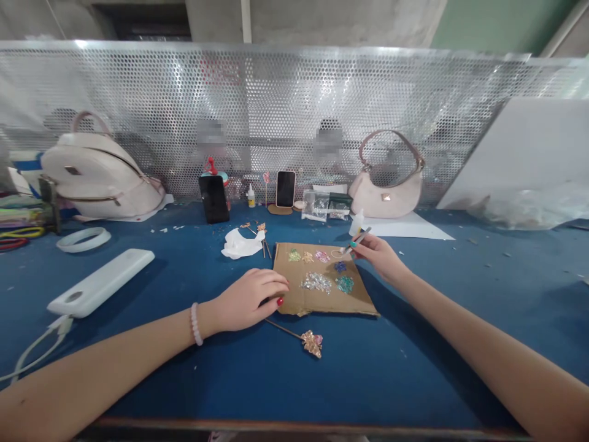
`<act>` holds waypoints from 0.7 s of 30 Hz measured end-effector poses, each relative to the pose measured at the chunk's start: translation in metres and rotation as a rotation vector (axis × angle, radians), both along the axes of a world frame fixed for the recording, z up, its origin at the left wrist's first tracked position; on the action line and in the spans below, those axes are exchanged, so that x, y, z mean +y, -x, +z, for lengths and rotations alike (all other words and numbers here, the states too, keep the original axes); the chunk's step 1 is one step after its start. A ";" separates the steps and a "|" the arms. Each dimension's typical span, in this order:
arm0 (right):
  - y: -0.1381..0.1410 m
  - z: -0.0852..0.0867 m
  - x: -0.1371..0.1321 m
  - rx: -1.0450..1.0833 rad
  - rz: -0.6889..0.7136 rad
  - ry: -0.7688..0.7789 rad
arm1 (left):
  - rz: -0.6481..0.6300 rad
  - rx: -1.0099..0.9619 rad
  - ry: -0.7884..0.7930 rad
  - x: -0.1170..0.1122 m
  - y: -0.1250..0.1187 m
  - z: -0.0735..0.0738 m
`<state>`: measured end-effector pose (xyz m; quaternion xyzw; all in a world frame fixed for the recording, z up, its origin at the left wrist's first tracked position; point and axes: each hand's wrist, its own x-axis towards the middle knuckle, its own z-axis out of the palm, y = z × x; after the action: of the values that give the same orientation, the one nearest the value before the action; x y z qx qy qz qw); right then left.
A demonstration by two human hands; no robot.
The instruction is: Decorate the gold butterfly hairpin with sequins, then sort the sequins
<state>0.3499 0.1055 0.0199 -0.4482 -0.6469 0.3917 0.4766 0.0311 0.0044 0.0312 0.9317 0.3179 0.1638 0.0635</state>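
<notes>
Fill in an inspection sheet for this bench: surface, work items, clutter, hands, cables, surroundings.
Surface: blue tabletop, small pale scraps scattered on it.
Work items: cardboard bearing separate piles of small shiny pieces; gold-coloured ornament in front of it.
Clutter: pale backpack, pale handbag, dark-screened phone, white power bank.
Hands: left hand at the cardboard's left edge; right hand holding tweezers at its far right corner.
Cables: white cable at the power bank's near end.
Surroundings: perforated metal screen behind the bench.

Even, moderate light glinted off the perforated metal screen (285, 80); soft shadows lay on the desk (257, 393) beside both forearms (460, 322). Wide-angle distortion stretched the edges, the gems (316, 282) looked blurred, and two patches were pixelated.
</notes>
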 end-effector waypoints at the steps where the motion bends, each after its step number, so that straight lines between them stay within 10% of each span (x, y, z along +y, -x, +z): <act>1: -0.001 -0.002 0.001 0.029 -0.024 0.001 | 0.015 -0.001 -0.030 0.004 0.003 0.000; 12: 0.001 -0.014 0.005 0.138 -0.032 0.085 | 0.404 0.090 -0.253 0.064 0.057 -0.017; 21: 0.006 -0.014 0.003 0.144 -0.048 0.093 | 0.393 -0.045 -0.276 0.072 0.049 -0.010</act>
<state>0.3436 0.1085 0.0056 -0.4558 -0.5813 0.4411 0.5098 -0.0183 0.0767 0.0214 0.8479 0.4663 0.2355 -0.0903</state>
